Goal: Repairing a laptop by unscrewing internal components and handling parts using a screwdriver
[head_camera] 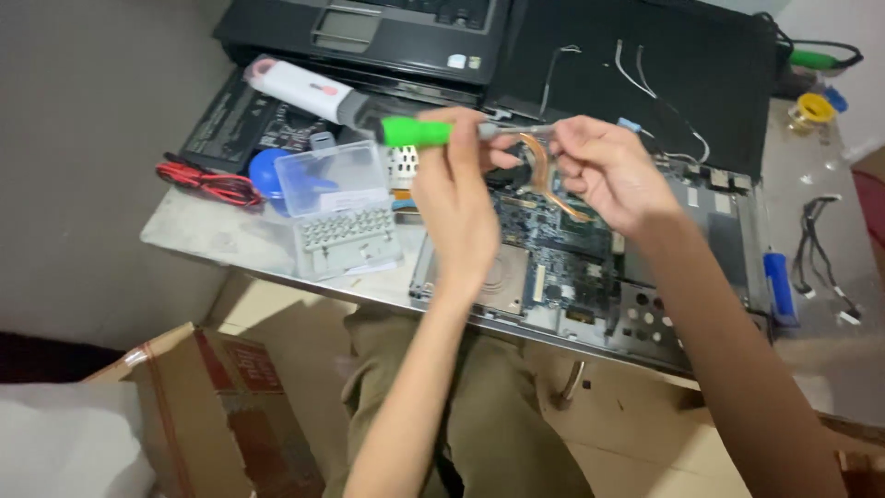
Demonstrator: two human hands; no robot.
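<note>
Head view: a green-handled screwdriver (419, 131) is gripped level by the left hand (458, 189) above the opened laptop's motherboard (553, 249), its metal tip pinched by the right hand (604, 171), seemingly so that the bit is steadied.

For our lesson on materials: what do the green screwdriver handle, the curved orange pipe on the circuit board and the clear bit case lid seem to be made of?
Green screwdriver handle, gripped by the left hand: probably plastic, with an even bright matte colour.
Curved orange pipe: likely copper, going by its reddish metallic sheen.
Clear bit case lid: apparently transparent plastic, since blue shapes show through it.
</note>
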